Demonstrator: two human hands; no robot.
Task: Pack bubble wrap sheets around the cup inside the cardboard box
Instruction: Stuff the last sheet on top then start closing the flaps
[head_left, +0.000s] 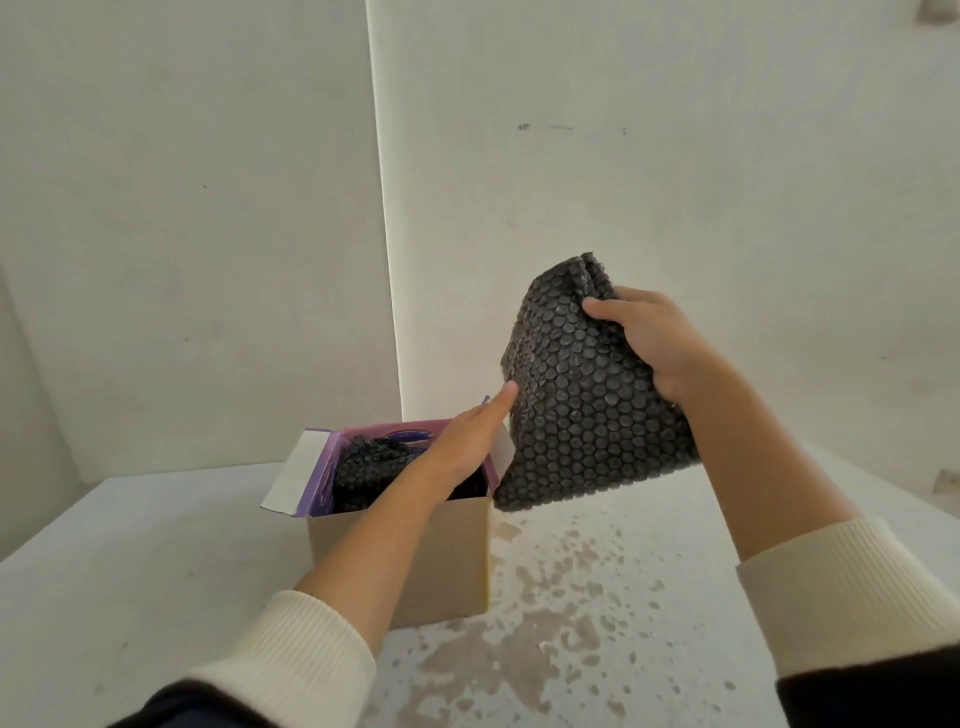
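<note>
A small cardboard box (447, 561) stands open on the white table, its flaps purple inside. Crumpled black bubble wrap (363, 467) fills the left part of the box; the cup is hidden from view. My right hand (649, 338) is shut on the upper edge of a folded black bubble wrap sheet (587, 405), held in the air just right of and above the box. Over the box's opening my left hand (467, 436) is stretched out flat, fingers open, fingertips touching the sheet's left edge.
The white table (156, 571) has brown worn patches (545, 623) to the right of the box. White walls meet in a corner close behind the table. The table's far edge runs just behind the box.
</note>
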